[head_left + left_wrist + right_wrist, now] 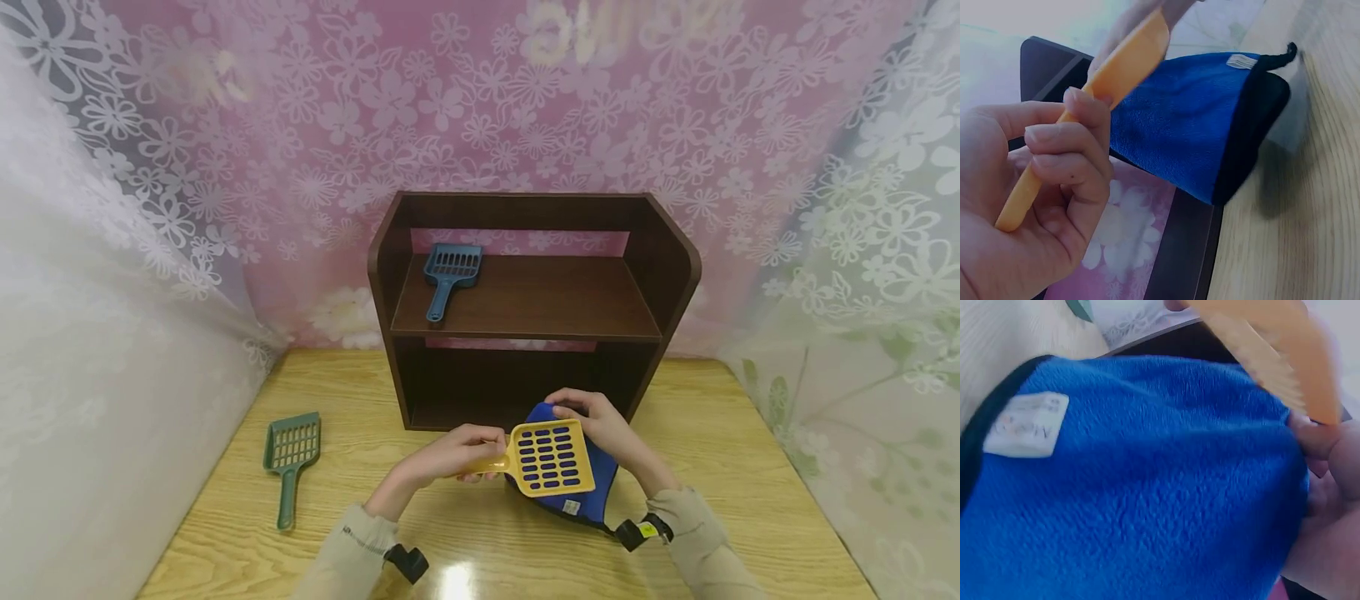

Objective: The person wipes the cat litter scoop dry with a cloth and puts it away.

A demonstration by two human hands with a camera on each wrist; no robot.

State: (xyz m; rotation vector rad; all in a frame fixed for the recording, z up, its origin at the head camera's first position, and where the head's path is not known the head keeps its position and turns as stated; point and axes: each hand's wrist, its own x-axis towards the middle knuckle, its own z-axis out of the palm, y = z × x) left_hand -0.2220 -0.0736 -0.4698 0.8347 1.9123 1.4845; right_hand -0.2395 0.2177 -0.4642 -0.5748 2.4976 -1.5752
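Observation:
In the head view my left hand (461, 454) grips the handle of a yellow litter scoop (553, 493), whose slotted head extends to the right. Behind the scoop hangs a blue plush mitt (600, 483) with black trim, a white label and a small loop. My right hand (596, 421) pinches the mitt's top edge between thumb and fingers. From the left wrist, curled fingers wrap the scoop handle (1019, 200), and the mitt (1179, 119) shows its dark open end. Close up in the right wrist view, the mitt (1147, 487) fills most of the picture, the scoop (1272, 356) near its edge.
A dark brown two-tier shelf (540, 336) stands at the back of the wooden table (337, 383). On its upper tier lies a blue litter scoop (442, 292). To the left, a green litter scoop (287, 492) rests on the table. Floral curtains (480, 108) surround the table.

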